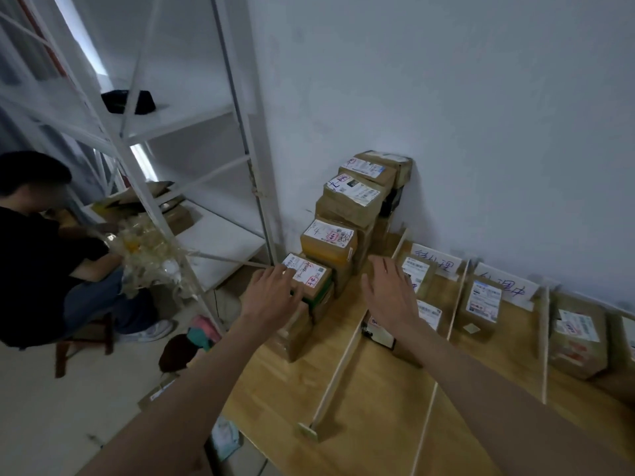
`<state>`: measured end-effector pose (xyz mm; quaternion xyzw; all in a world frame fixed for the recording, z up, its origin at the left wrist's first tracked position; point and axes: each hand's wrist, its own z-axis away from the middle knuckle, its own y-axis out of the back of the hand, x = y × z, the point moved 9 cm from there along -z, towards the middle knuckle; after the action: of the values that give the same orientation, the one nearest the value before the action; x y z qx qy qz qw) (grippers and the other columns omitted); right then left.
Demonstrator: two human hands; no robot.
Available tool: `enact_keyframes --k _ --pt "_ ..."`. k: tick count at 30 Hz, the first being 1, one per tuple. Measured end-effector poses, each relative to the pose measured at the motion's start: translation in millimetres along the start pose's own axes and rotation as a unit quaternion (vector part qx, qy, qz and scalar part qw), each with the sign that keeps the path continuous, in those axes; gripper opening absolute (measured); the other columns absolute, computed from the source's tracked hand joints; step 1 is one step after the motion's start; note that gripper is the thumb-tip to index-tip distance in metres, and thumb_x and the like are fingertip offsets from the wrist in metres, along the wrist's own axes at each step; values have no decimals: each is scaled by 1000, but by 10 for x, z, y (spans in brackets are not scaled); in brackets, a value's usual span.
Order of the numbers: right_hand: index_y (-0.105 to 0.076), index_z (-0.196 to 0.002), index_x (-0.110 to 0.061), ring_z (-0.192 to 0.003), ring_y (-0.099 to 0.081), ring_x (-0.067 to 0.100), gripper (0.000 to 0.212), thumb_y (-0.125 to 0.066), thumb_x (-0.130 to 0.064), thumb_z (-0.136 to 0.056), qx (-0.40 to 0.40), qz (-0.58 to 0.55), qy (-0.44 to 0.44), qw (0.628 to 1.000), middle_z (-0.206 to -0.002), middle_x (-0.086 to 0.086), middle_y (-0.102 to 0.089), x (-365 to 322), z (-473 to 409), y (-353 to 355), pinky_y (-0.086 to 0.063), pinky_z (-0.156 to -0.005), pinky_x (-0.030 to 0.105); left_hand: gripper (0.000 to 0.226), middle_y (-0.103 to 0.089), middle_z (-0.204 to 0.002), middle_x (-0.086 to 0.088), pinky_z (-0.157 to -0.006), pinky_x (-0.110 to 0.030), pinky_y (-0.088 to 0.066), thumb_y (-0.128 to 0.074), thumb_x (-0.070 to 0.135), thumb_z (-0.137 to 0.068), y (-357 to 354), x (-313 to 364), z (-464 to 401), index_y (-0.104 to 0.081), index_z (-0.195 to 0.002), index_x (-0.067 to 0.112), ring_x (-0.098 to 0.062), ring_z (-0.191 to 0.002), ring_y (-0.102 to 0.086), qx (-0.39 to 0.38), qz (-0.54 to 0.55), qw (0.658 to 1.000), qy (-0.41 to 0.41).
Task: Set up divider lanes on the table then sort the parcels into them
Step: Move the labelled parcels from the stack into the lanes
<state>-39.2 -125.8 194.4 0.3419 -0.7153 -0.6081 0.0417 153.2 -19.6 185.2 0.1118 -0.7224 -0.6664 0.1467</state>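
Brown cardboard parcels with white labels are stacked in a stepped pile (343, 214) along the left end of the wooden table (371, 407). My left hand (273, 297) rests its fingers on the top of the nearest parcel (309, 274) in that pile. To its right my right hand (390, 290) is held flat with straight fingers, just above the table and holding nothing. Thin wooden divider strips (338, 369) (455, 304) (543, 341) split the tabletop into lanes. Parcels (481, 305) (577, 338) lie in the lanes, with handwritten paper signs (436, 264) (505, 286) at the wall.
A white metal shelf rack (171, 166) stands left of the table, with a black item (129, 101) on an upper shelf. A seated person (41, 255) in dark clothes works beside it. Loose items (202, 333) lie on the floor near the table edge.
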Motion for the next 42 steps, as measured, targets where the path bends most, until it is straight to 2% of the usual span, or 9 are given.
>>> enact_keyframes --k 9,14,20,25,30,34,37,39,42 --pt "-44 -137 -15 -121 -51 26 41 -39 -35 -102 15 -13 -49 999 -136 7 -50 -8 -741 -166 -45 -100 43 48 -53 -139 -5 -112 -41 -33 -28 46 -103 147 -235 -961 -51 -134 17 -22 -127 -50 21 -10 999 -46" --pt "-47 -131 -15 -114 -53 24 35 -40 -32 -102 35 -3 -76 996 -128 7 -53 29 -1017 -196 -47 -92 39 51 -51 -143 -4 -113 -42 -32 -26 47 -103 158 -272 -1444 -47 -140 19 -22 -131 -48 24 -2 997 -71" --pt "-46 -131 -15 -115 -54 26 33 -38 -31 -103 58 6 -126 990 -127 7 -53 67 -1368 -225 -46 -95 42 53 -51 -143 -5 -113 -44 -32 -25 48 -103 162 -245 -2077 -48 -140 17 -23 -130 -48 26 13 992 -124" --pt "-42 -133 -13 -119 -52 30 37 -37 -34 -103 63 25 -176 982 -132 11 -50 78 -1667 -261 -48 -97 48 49 -56 -135 -6 -107 -42 -35 -27 43 -104 254 -179 -2617 -52 -135 15 -25 -123 -53 44 26 983 -178" --pt "-43 -127 -14 -105 -54 24 31 -36 -32 -103 83 -5 -227 970 -122 8 -53 114 -1900 -336 -52 -85 42 52 -58 -131 -8 -104 -42 -38 -24 45 -104 197 -142 -3080 -53 -134 14 -25 -119 -55 27 60 979 -192" --pt "-39 -132 -15 -102 -58 21 34 -36 -35 -104 96 -63 -269 956 -123 7 -55 189 -2017 -440 -57 -81 41 47 -62 -119 -7 -95 -42 -44 -26 44 -104 100 -27 -3285 -55 -127 14 -25 -108 -59 -7 141 972 -188" --pt "-34 -134 -16 -93 -64 19 37 -37 -36 -104 111 -128 -301 939 -120 8 -60 292 -2067 -533 -61 -72 40 43 -64 -109 -4 -77 -33 -50 -29 47 -104 -119 78 -3413 -58 -116 18 -16 -91 -59 -92 270 945 -160" --pt "-37 -133 -12 -96 -63 19 36 -37 -35 -105 116 -168 -326 923 -122 10 -58 356 -2098 -591 -60 -72 36 41 -65 -106 -3 -66 -25 -47 -31 47 -104 -201 155 -3437 -59 -110 18 -10 -83 -57 -122 334 923 -148" --pt "-40 -132 -7 -103 -56 19 38 -39 -33 -105 137 -217 -355 899 -128 12 -53 420 -2104 -615 -53 -74 27 29 -62 -101 3 -61 -19 -41 -37 42 -105 -200 186 -3395 -56 -106 20 -5 -80 -55 -127 387 905 -121"
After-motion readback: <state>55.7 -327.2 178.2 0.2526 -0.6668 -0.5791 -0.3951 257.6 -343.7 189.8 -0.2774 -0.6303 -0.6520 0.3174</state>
